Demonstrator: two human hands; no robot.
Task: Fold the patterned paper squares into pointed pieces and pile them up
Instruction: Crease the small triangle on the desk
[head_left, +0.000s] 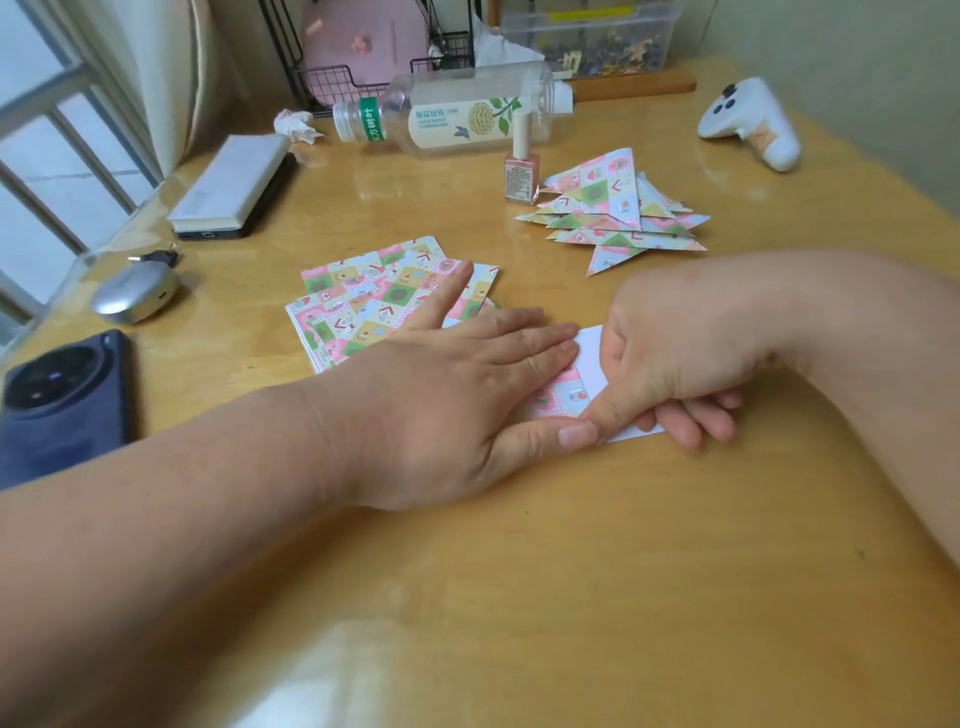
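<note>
Yellow desk; left hand presses pink-green checked square, white underside up.

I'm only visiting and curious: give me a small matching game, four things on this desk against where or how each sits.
Things: 1 clear plastic drink bottle; 2 small pink nail-polish bottle; 3 dark blue phone; 4 white game controller.
States: a upright beside the pile of folded patterned paper triangles; b far left, camera side up; c lying on its side at the back; d far right.
Pairs: 1-c, 2-a, 3-b, 4-d.
</note>
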